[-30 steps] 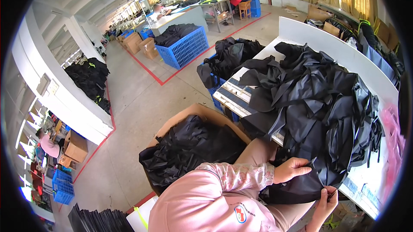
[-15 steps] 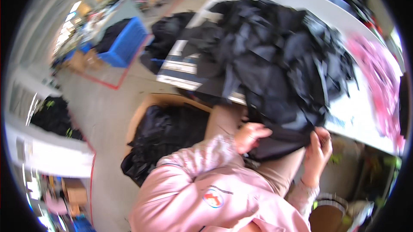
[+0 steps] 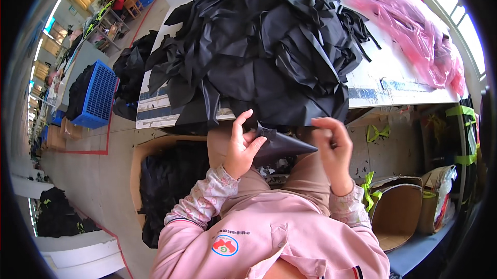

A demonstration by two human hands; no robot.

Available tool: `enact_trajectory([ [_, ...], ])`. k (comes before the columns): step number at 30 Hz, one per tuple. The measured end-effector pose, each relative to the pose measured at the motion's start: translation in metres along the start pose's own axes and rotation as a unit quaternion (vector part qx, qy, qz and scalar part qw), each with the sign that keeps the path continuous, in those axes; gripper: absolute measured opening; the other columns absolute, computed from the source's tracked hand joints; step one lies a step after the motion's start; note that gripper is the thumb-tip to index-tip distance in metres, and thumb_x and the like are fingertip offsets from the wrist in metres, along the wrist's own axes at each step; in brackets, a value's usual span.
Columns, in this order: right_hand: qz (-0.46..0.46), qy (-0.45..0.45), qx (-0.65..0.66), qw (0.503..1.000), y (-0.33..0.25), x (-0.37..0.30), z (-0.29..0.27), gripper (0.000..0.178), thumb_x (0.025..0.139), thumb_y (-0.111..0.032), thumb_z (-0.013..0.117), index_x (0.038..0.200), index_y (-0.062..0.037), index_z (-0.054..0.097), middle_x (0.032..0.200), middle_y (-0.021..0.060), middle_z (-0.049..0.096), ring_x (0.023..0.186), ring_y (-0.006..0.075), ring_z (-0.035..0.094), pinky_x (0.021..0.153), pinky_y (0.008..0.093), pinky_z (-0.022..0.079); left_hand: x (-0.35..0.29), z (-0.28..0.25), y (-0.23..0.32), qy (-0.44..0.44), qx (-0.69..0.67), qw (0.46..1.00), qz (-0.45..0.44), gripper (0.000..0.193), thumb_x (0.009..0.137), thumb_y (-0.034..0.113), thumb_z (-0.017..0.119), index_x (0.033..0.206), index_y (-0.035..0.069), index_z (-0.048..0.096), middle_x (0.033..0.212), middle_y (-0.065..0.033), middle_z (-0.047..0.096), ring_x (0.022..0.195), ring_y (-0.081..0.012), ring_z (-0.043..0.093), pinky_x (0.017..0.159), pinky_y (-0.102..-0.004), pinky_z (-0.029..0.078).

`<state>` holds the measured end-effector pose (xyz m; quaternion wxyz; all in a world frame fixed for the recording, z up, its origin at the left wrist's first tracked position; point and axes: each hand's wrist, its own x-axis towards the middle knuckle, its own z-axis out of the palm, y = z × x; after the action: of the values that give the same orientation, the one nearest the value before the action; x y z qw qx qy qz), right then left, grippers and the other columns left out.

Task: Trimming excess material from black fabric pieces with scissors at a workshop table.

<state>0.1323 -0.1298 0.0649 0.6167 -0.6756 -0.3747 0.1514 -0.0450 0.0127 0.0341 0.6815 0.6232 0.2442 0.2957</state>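
A black fabric piece (image 3: 282, 146) hangs over my lap, folded to a point on its right side. My left hand (image 3: 242, 147) pinches its upper left edge between thumb and fingers, with the index finger raised. Just past the pointed end is my right hand (image 3: 334, 147), apart from the piece; its fingers are curled but smeared by motion, so whether they hold anything is unclear. Beyond both hands, a large heap of black fabric pieces (image 3: 243, 41) covers much of the white table (image 3: 380, 79), some hanging over its front edge.
Pink plastic sheeting (image 3: 409, 35) lies on the table's right. A cardboard box (image 3: 135, 173) of black fabric stands at my left. Farther left are a blue crate (image 3: 98, 95) and a black pile (image 3: 57, 214). Open cardboard containers (image 3: 396, 211) sit at my right.
My view has turned, bringing the table square in front. My right hand has let go of the fabric edge and is apart from it. My left hand now pinches the piece.
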Motion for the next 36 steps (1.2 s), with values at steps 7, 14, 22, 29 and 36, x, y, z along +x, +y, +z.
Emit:
enact_trajectory([
  [7,-0.052,-0.110,-0.039,0.992,-0.006,-0.010,0.040,0.027,0.078,-0.006,0.073,0.101,0.0003,0.062,0.089,0.0128,0.064,0.074,0.0245,0.061,0.062,0.0301,0.047,-0.005,0.013,0.003,-0.060,0.038,0.996,0.054,0.062,0.090,-0.004,0.058,0.145,0.008,0.032,0.089,-0.0031,0.064,0.072,-0.0032,0.051,0.069,-0.0185,0.044],
  [14,-0.019,-0.120,-0.024,0.992,0.004,-0.010,0.033,0.018,0.077,-0.008,0.075,0.087,0.0014,0.062,0.074,0.0120,0.058,0.062,0.0256,0.056,0.057,0.0320,0.044,-0.003,0.004,0.010,-0.111,0.157,0.976,0.102,0.037,0.089,0.000,0.062,0.125,0.001,0.055,0.107,-0.0043,0.067,0.086,-0.0065,0.061,0.080,-0.0224,0.049],
  [22,-0.065,-0.158,-0.053,0.984,0.003,-0.007,0.022,0.020,0.076,-0.006,0.075,0.088,0.0020,0.062,0.073,0.0112,0.056,0.062,0.0260,0.054,0.057,0.0314,0.043,-0.001,-0.003,0.007,-0.120,-0.005,0.991,-0.064,0.017,0.088,0.002,0.065,0.104,0.000,0.062,0.100,-0.0043,0.065,0.090,-0.0090,0.060,0.080,-0.0213,0.046],
  [29,-0.088,-0.208,0.019,0.974,0.003,0.000,0.018,0.013,0.078,-0.001,0.070,0.084,0.0007,0.059,0.076,0.0097,0.057,0.069,0.0234,0.055,0.062,0.0309,0.043,0.008,0.002,0.003,-0.111,0.059,0.981,0.146,0.011,0.091,0.011,0.063,0.096,0.001,0.064,0.095,-0.0030,0.063,0.099,-0.0133,0.057,0.096,-0.0302,0.040],
  [36,-0.101,-0.210,0.069,0.970,0.007,-0.001,0.020,0.011,0.080,-0.001,0.068,0.082,0.0004,0.057,0.077,0.0081,0.057,0.069,0.0216,0.054,0.063,0.0293,0.043,-0.004,0.019,-0.009,-0.126,-0.334,0.917,-0.180,0.012,0.092,0.012,0.061,0.101,0.005,0.061,0.094,-0.0007,0.063,0.089,-0.0082,0.058,0.082,-0.0226,0.045],
])
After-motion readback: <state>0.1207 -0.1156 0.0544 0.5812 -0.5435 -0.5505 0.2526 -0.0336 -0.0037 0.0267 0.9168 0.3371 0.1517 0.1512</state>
